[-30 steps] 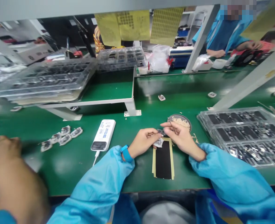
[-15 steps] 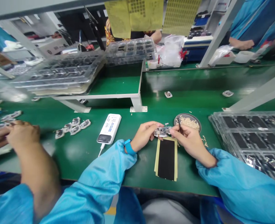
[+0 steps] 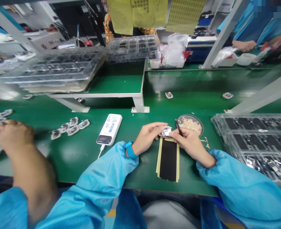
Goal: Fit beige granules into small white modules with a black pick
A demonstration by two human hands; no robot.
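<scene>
My left hand (image 3: pixel 146 138) and my right hand (image 3: pixel 191 147) meet above the green bench mat (image 3: pixel 66 165). Between their fingers is a small silvery electronic part (image 3: pixel 165 131), pinched mainly by my left hand. My right hand grips dark tweezers (image 3: pixel 179 128) whose tips are partly hidden by my fingers. Just below the hands lies a black strip edged with yellow tape (image 3: pixel 168 162). A round dish of pale flakes (image 3: pixel 190 124) sits beyond my right hand, with a few flakes scattered beside it.
A clear tray of dark parts (image 3: pixel 252 146) lies to the right. A white power bank (image 3: pixel 109 129) and small silvery packets (image 3: pixel 70 127) lie to the left, where a co-worker's blurred hand (image 3: pixel 15 136) moves. A raised shelf (image 3: pixel 116 94) holds stacked trays.
My hands have drawn slightly closer around the part, and the tweezers now stand more upright. The view has shifted a little, and the co-worker's hand has moved slightly.
</scene>
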